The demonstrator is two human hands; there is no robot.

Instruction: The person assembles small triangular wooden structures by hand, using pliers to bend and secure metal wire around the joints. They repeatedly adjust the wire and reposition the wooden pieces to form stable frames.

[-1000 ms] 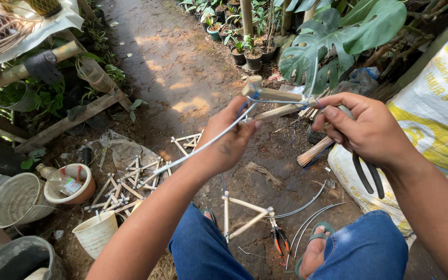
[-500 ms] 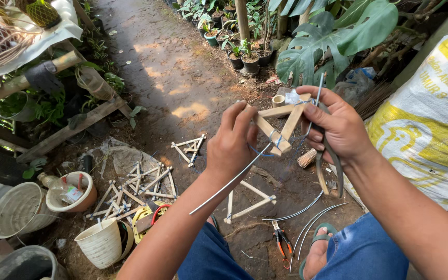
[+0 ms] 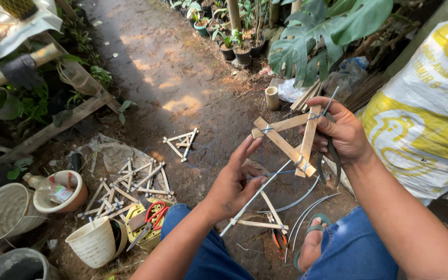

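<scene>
At lower left, white cup (image 3: 95, 242) beside bottle-filled pot (image 3: 60, 191); right hand (image 3: 340, 132) grasps bamboo triangle (image 3: 289, 141), left hand (image 3: 234, 182) pinches wire (image 3: 257, 196).

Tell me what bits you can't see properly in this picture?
Head view only:
- Right hand: its palm and the tool handles it holds are hidden behind the bamboo triangle and the fingers.
- Wire: how it is tied at the triangle's corner is too small to tell.
- Left hand: its palm faces away.
- Yellow and white sack: cut off by the right edge.
- Grey basin: cut off by the bottom edge.
</scene>
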